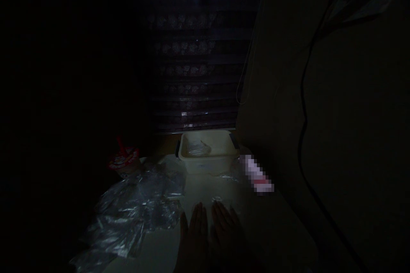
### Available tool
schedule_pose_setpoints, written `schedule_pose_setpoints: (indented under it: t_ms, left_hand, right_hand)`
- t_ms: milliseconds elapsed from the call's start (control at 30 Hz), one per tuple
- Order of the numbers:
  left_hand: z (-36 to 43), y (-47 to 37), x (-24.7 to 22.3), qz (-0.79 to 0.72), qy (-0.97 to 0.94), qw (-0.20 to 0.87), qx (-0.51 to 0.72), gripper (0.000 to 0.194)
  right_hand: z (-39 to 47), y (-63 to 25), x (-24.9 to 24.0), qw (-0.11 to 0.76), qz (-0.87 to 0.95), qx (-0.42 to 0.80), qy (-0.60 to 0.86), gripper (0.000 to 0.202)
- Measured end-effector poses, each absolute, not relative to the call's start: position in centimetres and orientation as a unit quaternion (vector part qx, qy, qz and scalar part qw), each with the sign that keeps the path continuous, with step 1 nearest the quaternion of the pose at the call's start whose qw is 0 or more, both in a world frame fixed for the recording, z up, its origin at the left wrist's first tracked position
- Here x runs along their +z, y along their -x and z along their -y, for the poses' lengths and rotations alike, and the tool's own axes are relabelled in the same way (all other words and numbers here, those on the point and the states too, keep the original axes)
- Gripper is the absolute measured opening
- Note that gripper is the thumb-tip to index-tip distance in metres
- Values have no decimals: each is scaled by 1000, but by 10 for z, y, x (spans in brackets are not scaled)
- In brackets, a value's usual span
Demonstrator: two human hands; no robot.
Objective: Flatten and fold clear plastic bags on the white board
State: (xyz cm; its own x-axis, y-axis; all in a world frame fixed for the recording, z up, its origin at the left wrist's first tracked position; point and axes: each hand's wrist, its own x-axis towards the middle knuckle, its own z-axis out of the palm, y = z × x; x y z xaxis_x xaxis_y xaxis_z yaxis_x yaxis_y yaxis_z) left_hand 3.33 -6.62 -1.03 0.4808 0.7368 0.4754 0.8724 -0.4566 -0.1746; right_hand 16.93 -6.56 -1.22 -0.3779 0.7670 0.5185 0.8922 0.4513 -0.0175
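Note:
In dim light my left hand point(196, 230) lies palm down over the pale table point(160, 249), its fingers stretched forward and its thumb apart. Beside it my right hand point(227, 230) rests in the same way, fingers extended. At the fingertips a thin, shiny piece of clear plastic point(217, 199) shows; how far it runs under the hands I cannot tell. A heap of crinkled clear plastic bags point(141, 204) spreads to the left of my left hand. Ahead stands a cream plastic tub point(208, 165) with dark handles, and some clear plastic point(197, 148) lies inside it.
A cup with a red patterned lid and red straw point(123, 158) stands at the back left. A blurred-out white and red item point(258, 175) lies right of the tub. A dark cable point(303, 123) hangs along the right wall. Striped blinds point(192, 68) cover the back.

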Motion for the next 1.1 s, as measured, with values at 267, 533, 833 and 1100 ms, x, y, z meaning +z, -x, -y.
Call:
schedule_pose_setpoints:
  t_ms: [267, 533, 833, 1100]
  left_hand:
    - [61, -30, -28, 475, 825, 244, -184, 47]
    - [61, -29, -31, 504, 815, 225, -176, 51]
    - [61, -27, -32, 499, 820, 222, -170, 50]
    - [63, -27, -28, 500, 821, 219, -171, 51]
  right_hand:
    - [59, -199, -32, 221, 800, -174, 529, 48]
    - [61, -203, -32, 223, 790, -174, 544, 49]
    - [59, -203, -28, 213, 793, -210, 530, 45]
    - [61, -204, -31, 205, 795, -192, 538, 47]
